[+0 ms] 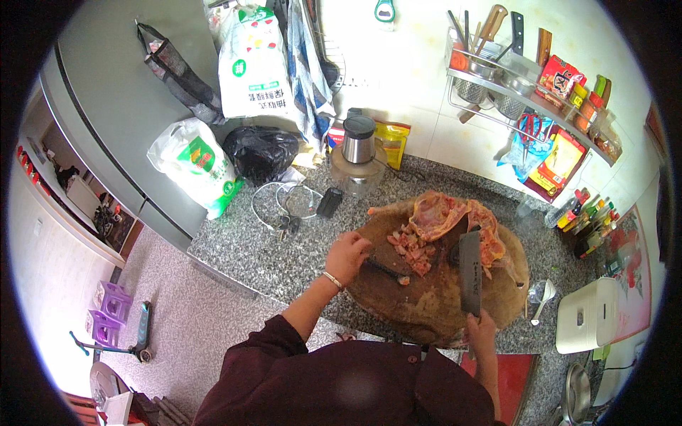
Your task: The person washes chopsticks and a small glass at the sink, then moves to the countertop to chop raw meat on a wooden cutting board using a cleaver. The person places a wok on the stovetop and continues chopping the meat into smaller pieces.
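Note:
A round wooden chopping board (426,309) lies on the countertop. My right hand (481,331) grips the handle of a broad cleaver (470,274), its blade over the board's right part. At the board's left edge, my left hand (349,256) has its fingers closed at the end of a thin dark piece (384,270), seemingly a poultry leg, with a pinkish cut end on the wood. Chopped raw meat pieces (413,250) form a small heap mid-board. Behind and right of them lie larger raw poultry carcass parts (437,215), partly hidden by the blade.
Behind the board stands a food chopper (358,154) with a steel top. Cables with a black adapter (330,203) lie on the granite counter (266,255). A white spoon (543,303) and a cream-coloured appliance (586,314) are to the right. A wall rack (511,85) holds knives and packets.

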### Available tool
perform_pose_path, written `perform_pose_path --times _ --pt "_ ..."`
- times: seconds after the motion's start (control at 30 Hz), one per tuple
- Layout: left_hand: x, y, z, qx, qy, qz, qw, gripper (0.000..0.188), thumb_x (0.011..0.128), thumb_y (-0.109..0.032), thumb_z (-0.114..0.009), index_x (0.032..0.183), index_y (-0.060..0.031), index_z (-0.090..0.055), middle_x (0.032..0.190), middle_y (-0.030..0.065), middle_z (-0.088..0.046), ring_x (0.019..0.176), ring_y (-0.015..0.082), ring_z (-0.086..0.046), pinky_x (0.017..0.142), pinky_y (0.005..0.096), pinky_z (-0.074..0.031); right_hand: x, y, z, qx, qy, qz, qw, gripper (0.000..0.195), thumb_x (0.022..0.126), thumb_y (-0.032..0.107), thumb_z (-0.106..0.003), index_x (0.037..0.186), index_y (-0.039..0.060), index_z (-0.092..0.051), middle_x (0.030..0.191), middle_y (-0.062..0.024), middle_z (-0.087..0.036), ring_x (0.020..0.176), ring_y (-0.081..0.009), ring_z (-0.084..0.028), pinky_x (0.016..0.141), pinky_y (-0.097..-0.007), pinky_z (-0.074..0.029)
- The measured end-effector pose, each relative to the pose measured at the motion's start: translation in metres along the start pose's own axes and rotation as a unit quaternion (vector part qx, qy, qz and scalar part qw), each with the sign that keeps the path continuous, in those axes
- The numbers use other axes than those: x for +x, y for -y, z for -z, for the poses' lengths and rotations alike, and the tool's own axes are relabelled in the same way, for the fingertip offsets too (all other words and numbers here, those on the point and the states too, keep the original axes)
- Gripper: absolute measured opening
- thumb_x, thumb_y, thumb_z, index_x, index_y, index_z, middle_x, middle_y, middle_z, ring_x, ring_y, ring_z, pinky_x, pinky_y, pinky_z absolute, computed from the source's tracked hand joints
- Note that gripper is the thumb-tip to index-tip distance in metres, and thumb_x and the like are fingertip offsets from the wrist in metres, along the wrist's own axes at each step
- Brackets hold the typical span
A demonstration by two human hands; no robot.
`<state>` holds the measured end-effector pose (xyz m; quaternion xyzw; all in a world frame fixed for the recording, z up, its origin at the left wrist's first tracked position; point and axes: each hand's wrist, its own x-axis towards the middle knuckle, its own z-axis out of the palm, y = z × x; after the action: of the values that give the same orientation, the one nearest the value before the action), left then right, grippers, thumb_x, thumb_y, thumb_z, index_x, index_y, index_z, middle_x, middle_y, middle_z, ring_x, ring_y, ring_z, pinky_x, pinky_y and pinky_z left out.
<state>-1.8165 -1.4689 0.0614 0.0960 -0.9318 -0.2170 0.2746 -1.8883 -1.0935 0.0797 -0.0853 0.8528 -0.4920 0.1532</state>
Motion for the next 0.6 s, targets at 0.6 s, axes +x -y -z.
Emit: perform_pose_path --times 0.6 --pt "-0.018 -0.006 -0.003 0.05 0.092 -0.137 0.985 0.022 0.074 -0.01 -0.057 0.096 -0.0142 -0.06 0.094 0.0072 -0.059 0.091 0.0243 -0.056 0.088 0.0412 -0.036 0.003 0.009 -0.002 -0.057 0.001 0.0 0.998 0.021 0.086 0.019 -0.053 0.09 -0.0016 -0.055 0.059 -0.0066 -0.053 0.052 -0.0181 -0.055 0.05 -0.0344 -0.044"
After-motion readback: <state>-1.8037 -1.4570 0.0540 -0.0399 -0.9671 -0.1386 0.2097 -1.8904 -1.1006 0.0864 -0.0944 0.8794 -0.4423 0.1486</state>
